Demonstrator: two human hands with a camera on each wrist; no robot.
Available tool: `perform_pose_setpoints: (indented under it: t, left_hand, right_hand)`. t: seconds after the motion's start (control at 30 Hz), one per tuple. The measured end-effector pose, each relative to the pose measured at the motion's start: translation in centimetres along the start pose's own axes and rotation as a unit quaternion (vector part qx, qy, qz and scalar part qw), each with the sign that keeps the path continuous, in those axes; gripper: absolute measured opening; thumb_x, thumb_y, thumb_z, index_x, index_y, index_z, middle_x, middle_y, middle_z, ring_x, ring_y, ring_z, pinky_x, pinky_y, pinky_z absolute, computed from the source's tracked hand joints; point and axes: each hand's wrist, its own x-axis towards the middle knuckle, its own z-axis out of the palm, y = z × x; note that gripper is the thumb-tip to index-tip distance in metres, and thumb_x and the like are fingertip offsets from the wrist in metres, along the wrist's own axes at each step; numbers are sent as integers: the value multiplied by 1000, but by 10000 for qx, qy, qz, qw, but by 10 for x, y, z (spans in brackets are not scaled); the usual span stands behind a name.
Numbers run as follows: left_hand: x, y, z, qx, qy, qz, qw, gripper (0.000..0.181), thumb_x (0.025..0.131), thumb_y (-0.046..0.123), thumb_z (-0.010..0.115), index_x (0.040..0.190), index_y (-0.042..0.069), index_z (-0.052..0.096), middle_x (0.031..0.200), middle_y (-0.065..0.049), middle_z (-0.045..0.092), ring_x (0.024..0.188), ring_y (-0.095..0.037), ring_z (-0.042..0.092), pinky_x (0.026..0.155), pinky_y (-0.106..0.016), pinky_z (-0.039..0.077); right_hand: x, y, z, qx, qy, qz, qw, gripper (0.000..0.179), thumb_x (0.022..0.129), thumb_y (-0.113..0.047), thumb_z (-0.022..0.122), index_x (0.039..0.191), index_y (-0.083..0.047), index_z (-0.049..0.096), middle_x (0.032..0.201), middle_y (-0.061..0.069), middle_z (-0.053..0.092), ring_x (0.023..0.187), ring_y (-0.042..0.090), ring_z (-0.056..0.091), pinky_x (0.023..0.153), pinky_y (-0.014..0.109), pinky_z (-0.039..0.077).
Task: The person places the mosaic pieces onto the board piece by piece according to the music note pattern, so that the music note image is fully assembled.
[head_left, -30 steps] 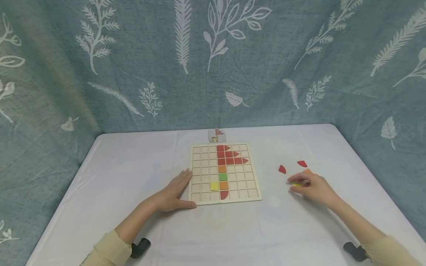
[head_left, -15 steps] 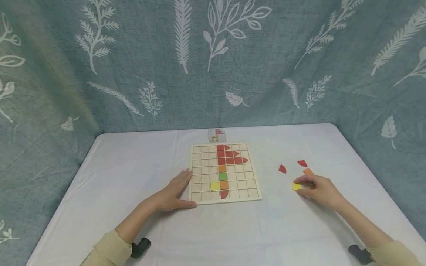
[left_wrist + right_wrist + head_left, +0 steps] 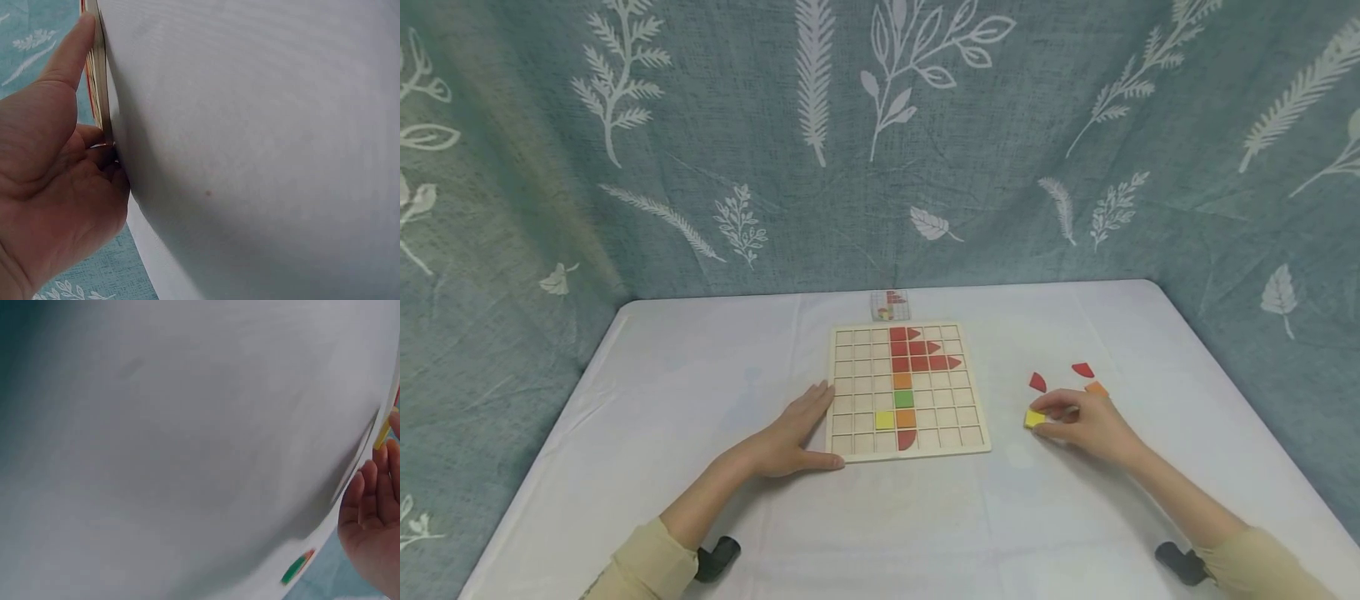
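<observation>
A pale wooden grid board (image 3: 859,377) lies on the table, with red, orange, green and yellow pieces set in its squares. My left hand (image 3: 790,435) rests at the board's left edge, fingers along the side and thumb at the near corner; the left wrist view shows the thumb (image 3: 69,53) against the edge. To the right of the board, my right hand (image 3: 1086,423) pinches a yellow square tile (image 3: 1034,418) between thumb and fingers. That tile (image 3: 382,434) shows only partly in the right wrist view.
Two red quarter-round pieces (image 3: 1082,370) and an orange piece (image 3: 1097,388) lie beyond my right hand. A green piece (image 3: 296,567) appears in the right wrist view. A small pattern card (image 3: 890,306) stands behind the board. Patterned cloth (image 3: 760,150) surrounds the white table.
My right hand first drew back slightly to the right with the yellow tile, then moved left toward the board, still pinching it. My left hand and the board stay in place.
</observation>
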Motion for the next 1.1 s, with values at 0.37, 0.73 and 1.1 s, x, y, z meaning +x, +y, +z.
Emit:
perform_pose_setpoints:
  t: [0.37,0.73,1.1]
  left_hand:
    - [0,-1,1,36,58,-20,10000,109,80,48,76,155,1,13,162,-18,6,148,-36,3,117,-55,12]
    - [0,-1,1,8,51,-48,10000,109,80,48,76,155,1,14,162,-18,6,148,-36,2,117,-55,12]
    - [0,-1,1,-1,23,-72,10000,107,81,47,76,156,2,13,162,-17,6,148,-35,2,118,-54,12]
  right_hand:
    - [26,-34,31,318,-414,3,9986,25,81,-24,81,105,-19,73,102,-8,69,95,15,60,87,36,52]
    - [46,-70,63,709,-985,-247,9923,24,82,-25,80,105,-23,73,101,-10,67,92,14,59,84,33,53]
    - [60,-105,95,793,-1528,-1079,9792,23,82,-22,81,103,-21,74,96,-14,70,88,8,63,78,26,54]
